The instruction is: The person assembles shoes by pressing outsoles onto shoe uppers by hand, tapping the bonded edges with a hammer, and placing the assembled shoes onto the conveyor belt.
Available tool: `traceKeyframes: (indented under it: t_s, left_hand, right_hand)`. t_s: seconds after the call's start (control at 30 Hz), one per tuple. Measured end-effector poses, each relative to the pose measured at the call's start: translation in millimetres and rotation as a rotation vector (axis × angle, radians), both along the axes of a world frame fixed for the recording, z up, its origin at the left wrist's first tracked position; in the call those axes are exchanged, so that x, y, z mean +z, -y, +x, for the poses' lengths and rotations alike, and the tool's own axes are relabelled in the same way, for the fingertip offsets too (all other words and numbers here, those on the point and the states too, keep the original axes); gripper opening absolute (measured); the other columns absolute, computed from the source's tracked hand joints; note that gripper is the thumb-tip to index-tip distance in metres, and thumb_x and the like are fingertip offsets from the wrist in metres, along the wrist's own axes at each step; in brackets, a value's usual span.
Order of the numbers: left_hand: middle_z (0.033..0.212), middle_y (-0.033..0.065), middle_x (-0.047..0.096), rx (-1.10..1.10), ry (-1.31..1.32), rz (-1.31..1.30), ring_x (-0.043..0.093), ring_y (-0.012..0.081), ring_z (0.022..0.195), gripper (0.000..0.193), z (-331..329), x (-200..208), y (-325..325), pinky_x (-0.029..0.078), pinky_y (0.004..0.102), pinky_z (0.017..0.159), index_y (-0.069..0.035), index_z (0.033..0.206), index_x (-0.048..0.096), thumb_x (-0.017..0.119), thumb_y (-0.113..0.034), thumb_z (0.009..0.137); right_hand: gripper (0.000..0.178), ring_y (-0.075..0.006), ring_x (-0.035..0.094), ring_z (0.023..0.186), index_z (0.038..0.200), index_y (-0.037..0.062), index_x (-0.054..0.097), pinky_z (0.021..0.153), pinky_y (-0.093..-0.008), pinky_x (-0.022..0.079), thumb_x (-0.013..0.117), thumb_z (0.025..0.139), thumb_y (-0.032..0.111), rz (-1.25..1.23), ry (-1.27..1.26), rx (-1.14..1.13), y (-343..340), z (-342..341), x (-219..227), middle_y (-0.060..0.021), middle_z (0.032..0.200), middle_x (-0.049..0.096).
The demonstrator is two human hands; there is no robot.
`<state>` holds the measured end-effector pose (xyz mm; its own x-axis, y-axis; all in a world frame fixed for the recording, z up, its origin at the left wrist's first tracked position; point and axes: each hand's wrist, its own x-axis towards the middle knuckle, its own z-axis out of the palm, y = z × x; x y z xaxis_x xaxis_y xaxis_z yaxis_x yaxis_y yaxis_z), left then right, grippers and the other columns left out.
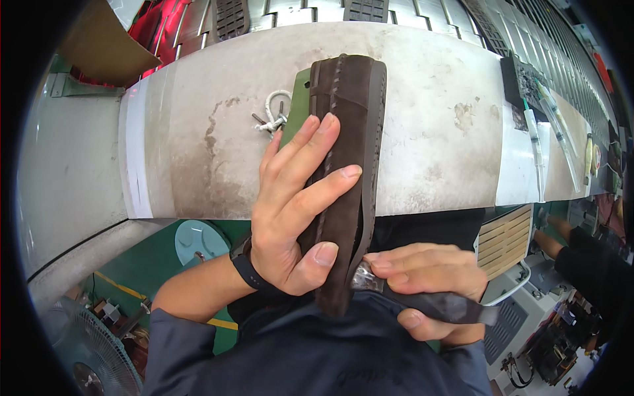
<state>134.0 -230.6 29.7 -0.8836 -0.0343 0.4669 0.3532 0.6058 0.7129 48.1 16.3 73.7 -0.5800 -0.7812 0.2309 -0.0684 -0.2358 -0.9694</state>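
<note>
A dark brown leather shoe point(340, 99) with a stitched seam lies lengthwise over the worktable's near edge, a green shoe last point(301, 105) showing along its left side. My left hand point(290, 204) grips the shoe from the left, fingers spread over its surface and thumb pressed near its lower end. At the shoe's lower right edge, where a dark gap shows, my right hand point(436, 274) is closed round a dark grey strip-like handle point(436, 307). A shiny, crumpled-looking piece point(366, 277) sits between that handle and the shoe; I cannot make out its kind.
A white cord with metal pins point(274, 119) lies left of the shoe on the stained worktable point(436, 132). Syringe-like tubes point(535, 142) and a black tray point(515, 79) are at the right. Beyond runs a metal slatted conveyor point(297, 13) carrying dark soles. A fan point(99, 350) stands lower left.
</note>
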Motion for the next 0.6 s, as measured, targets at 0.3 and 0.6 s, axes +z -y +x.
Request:
traceKeyframes:
  t_s: [0.3,0.6]
  left_hand:
    - [0.161,0.0345,0.047,0.017,0.004,0.02,0.044,0.0514,0.151,0.061,0,-3,-2,0.022,0.0647,0.125,-0.001,0.141,0.067,0.053,-0.044,0.1]
    - [0.16,0.036,0.047,-0.004,-0.008,0.016,0.044,0.0519,0.151,0.061,0,-5,2,0.02,0.0637,0.125,-0.001,0.142,0.065,0.051,-0.044,0.101]
  right_hand:
    - [0.033,-0.0403,0.078,0.108,0.11,-0.0078,0.075,0.095,-0.045,0.064,0.085,0.08,0.004,0.109,-0.139,-0.05,0,-1,13,-0.0237,0.108,0.079]
    - [0.033,-0.0427,0.077,0.111,0.11,-0.0079,0.074,0.097,-0.0485,0.063,0.084,0.082,0.005,0.005,0.059,-0.091,1,1,-8,-0.0283,0.113,0.078]
